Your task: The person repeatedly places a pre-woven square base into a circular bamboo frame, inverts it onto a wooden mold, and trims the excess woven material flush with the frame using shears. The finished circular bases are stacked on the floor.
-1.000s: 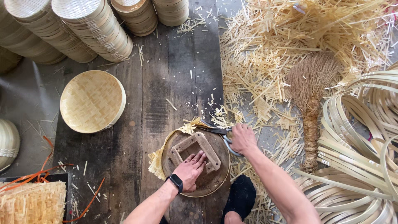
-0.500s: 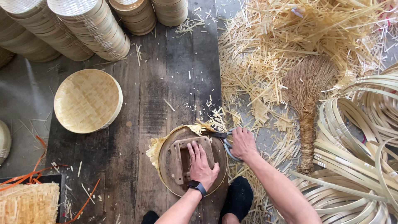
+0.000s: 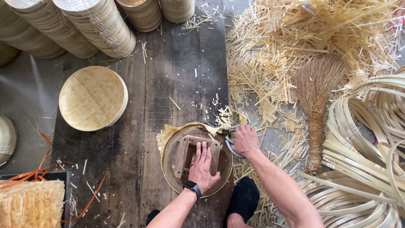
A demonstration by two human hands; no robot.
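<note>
Rotated on dark planks (image 3: 177,76), round mould (image 3: 173,169) lies under flat left hand (image 3: 203,168); right hand (image 3: 244,140) grips scissors (image 3: 228,134).

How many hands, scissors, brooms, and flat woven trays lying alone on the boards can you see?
Hands: 2, left hand and right hand
Scissors: 1
Broom: 1
Flat woven tray: 1
Total: 5

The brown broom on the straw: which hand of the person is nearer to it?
Right. The right hand holds scissors just left of the broom, with straw between them. The left hand presses the wooden round form, farther left.
</note>
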